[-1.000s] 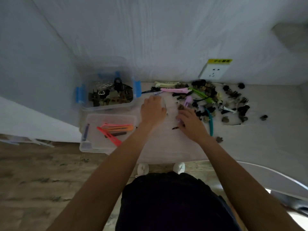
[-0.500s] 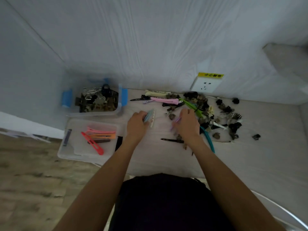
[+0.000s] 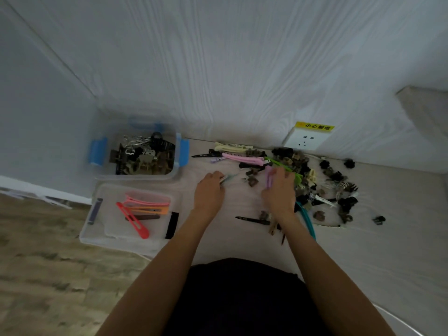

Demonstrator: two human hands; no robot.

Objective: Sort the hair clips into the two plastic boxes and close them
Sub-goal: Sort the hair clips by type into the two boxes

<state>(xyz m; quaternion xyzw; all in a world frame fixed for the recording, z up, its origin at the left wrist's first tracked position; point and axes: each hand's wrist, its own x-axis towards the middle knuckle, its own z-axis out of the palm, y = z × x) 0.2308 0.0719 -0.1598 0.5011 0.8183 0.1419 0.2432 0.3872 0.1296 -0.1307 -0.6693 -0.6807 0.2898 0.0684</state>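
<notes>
Two clear plastic boxes stand at the table's left end. The far box, with blue latches, holds several small dark claw clips. The near box holds long flat clips, pink, orange and red. A heap of loose hair clips spreads over the table's middle and right. My left hand grips a pale blue-white long clip between the boxes and the heap. My right hand holds a lilac long clip at the heap's left edge.
A white wall socket with a yellow label sits on the wall behind the heap. A teal hairband and a black long clip lie near my right wrist. The table's front edge runs over a wooden floor at the left.
My left hand has picked a pale long clip off the table. My right hand has lifted a lilac clip toward the heap. The camera view has shifted, boxes now sit lower left.
</notes>
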